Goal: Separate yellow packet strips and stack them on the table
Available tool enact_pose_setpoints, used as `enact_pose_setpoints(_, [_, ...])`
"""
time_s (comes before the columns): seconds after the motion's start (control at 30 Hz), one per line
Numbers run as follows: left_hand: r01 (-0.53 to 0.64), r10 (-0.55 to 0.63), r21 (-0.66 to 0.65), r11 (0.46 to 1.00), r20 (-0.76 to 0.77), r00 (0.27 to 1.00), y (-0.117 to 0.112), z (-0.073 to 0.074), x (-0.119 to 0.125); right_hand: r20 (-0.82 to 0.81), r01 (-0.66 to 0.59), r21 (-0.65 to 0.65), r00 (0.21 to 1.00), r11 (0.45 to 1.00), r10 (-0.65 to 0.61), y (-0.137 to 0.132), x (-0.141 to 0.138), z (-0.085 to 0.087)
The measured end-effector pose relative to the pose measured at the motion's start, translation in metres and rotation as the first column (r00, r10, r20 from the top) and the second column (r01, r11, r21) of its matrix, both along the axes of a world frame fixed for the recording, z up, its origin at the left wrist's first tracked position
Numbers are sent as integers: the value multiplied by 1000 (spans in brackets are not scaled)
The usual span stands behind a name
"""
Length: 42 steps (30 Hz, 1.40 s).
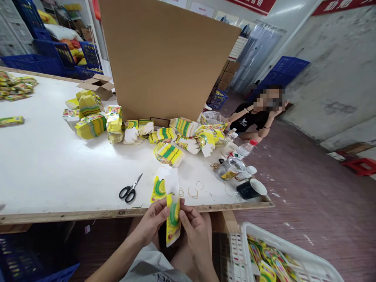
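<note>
Both my hands hold a flat yellow-and-green printed carton blank upright just in front of the table's near edge. My left hand pinches its left side and my right hand pinches its right side, fingers closed on it. Another flat blank lies on the white table right behind it. Black-handled scissors lie to the left, and a few rubber bands to the right.
Stacks of the same blanks lie under a tall cardboard sheet. Bottles, a jar and a cup crowd the table's right corner. A white crate holds folded packs. A person sits on the floor behind; blue crates stand at the back.
</note>
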State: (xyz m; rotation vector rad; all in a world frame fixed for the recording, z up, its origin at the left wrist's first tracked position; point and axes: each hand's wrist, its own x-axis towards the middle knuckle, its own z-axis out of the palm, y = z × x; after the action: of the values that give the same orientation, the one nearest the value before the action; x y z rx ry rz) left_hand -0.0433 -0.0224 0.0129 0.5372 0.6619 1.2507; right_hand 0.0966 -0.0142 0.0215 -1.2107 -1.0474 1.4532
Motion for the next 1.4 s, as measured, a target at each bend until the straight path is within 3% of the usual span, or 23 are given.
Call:
enact_pose_setpoints(0.13, [-170, 160, -42, 985, -184, 970, 6, -6, 8, 62, -4, 5, 998, 1000, 4, -3, -2, -4])
enact_pose_setpoints(0.27, [-203, 191, -20, 979, -254, 948, 7, -9, 10, 151, 33, 22, 988, 999, -36, -5, -2, -9])
enact_pose_setpoints(0.37, [-164, 176, 66, 984, -283, 943, 3, -5, 4, 182, 10, 78, 983, 997, -24, -2, 2, -4])
enact_pose_setpoints(0.53, [48, 18, 168, 985, -371, 929, -1, 7, -13, 179, -121, 153, 979, 981, 93, 7, 16, 15])
enact_pose_setpoints(0.73, [183, -160, 152, 971, -151, 976, -3, 16, -14, 274, -191, 234, 954, 953, 124, 15, 27, 28])
enact_pose_setpoints(0.87, [254, -246, 86, 963, -92, 965, -3, 13, -16, 294, -191, 249, 949, 949, 114, 17, 28, 28])
enact_pose_setpoints(1.0, [185, -157, 121, 975, -210, 965, 0, 4, -17, 251, -43, 229, 968, 972, -17, 21, 31, 30])
enact_pose_setpoints(1.1, [111, -56, 161, 981, -311, 949, 2, 1, -15, 284, -161, 134, 952, 978, 117, 23, 32, 36])
enact_pose_setpoints(1.2, [119, -52, 171, 978, -352, 934, 1, 3, -13, 344, -295, 49, 902, 954, 261, 22, 30, 38])
enact_pose_setpoints(1.4, [171, -104, 161, 972, -361, 927, -4, 6, -14, 529, -285, 71, 823, 956, 207, 21, 24, 32])
